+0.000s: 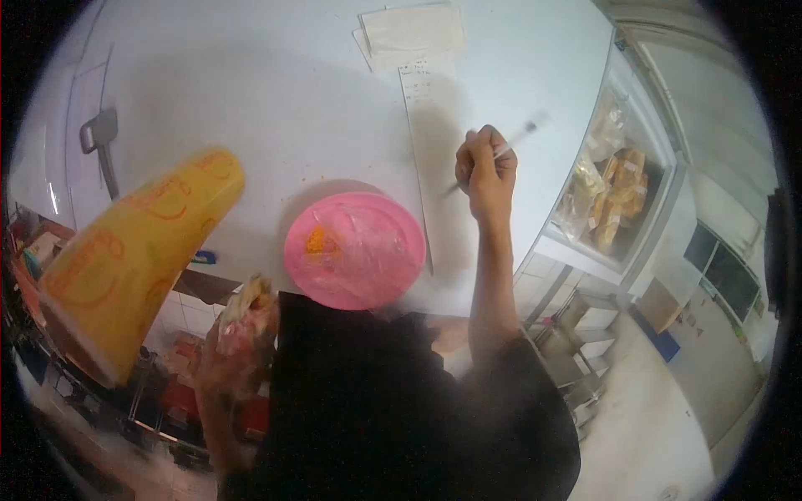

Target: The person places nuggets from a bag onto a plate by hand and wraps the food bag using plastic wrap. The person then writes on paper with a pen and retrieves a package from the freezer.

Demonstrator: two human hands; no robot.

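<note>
My right hand is closed around a pen, held over a long strip of paper with handwriting near its top. Whether the pen's tip touches the paper I cannot tell. Low on the left, my left hand is closed around a piece of food in a clear plastic wrapper, blurred and partly hidden. Between the hands sits a pink plate with clear plastic film and some yellow-orange crumbs on it.
A big yellow roll of printed wrapping lies at the left, beside a grey handle-like fitting. Folded papers rest at the far side of the white table. To the right, an open case contains bagged goods.
</note>
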